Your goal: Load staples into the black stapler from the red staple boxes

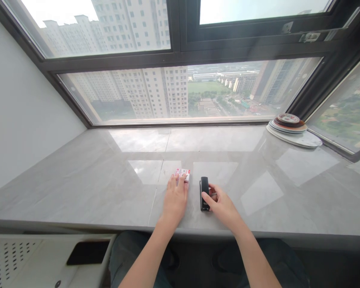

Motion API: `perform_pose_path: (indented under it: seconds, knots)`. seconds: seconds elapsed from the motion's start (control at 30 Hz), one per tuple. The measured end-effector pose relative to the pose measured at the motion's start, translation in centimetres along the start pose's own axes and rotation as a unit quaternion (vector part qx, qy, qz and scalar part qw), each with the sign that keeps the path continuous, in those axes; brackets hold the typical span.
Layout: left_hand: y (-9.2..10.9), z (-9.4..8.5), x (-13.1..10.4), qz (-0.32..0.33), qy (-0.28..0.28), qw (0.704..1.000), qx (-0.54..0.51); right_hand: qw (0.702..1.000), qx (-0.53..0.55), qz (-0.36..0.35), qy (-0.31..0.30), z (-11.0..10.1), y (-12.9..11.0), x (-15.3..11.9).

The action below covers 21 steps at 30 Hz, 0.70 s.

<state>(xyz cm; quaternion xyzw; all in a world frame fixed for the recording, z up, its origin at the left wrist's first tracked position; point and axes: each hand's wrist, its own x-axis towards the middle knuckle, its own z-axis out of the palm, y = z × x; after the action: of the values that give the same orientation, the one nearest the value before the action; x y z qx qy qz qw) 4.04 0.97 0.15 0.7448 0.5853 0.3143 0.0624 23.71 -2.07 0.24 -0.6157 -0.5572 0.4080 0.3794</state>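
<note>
A black stapler (204, 191) is on the grey stone sill, its long side pointing away from me. My right hand (224, 205) grips it from the right, the thumb on its top and the other fingers curled at its side. Something small and silvery shows by those curled fingers, too small to make out. To the left, my left hand (175, 201) reaches over a small red-and-white box (186, 172), its fingers on the box's top and near edge. The hand hides part of the box, and a pinkish printed face shows at its left.
The grey sill (78, 180) runs under a dark-framed window. Stacked plates and round boards (294, 136) sit at the back right corner. Below the front edge at left, a dark phone-like slab (88, 253) lies on a pale perforated seat (48, 268).
</note>
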Motion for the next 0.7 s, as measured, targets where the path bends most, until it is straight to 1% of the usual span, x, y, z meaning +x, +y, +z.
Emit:
perform_pose_path:
  seconds: [0.13,0.23,0.33,0.4,0.47,0.53,0.6,0.7]
  knots:
    - [-0.5,-1.3,-2.2,-0.017,0.004,1.000,0.015,0.994,0.093,-0.035,-0.044,3.3,-0.8,0.1]
    - [-1.9,-2.3,-2.8,-0.036,0.017,0.999,0.019,0.988,0.114,-0.069,-0.084,5.7,-2.0,0.8]
    - [-4.7,-3.6,-2.6,-0.049,0.032,0.998,0.017,0.977,0.120,-0.095,-0.147,7.9,-3.3,2.1]
    - [-7.0,-4.8,-2.2,-0.056,0.039,0.998,0.014,0.964,0.124,-0.130,-0.195,9.6,-4.2,3.1]
    - [-9.4,-5.9,-1.7,-0.062,0.045,0.997,0.013,0.954,0.116,-0.169,-0.219,11.4,-4.9,4.2]
    - [-11.5,-6.9,-1.2,-0.065,0.050,0.997,0.012,0.951,0.088,-0.197,-0.219,13.3,-5.4,5.2]
    - [-13.0,-7.6,-0.7,-0.066,0.052,0.996,0.012,0.955,0.050,-0.211,-0.204,14.9,-5.7,5.9]
    - [-14.1,-8.0,-0.2,-0.067,0.053,0.996,0.013,0.960,0.007,-0.217,-0.177,16.2,-5.9,6.4]
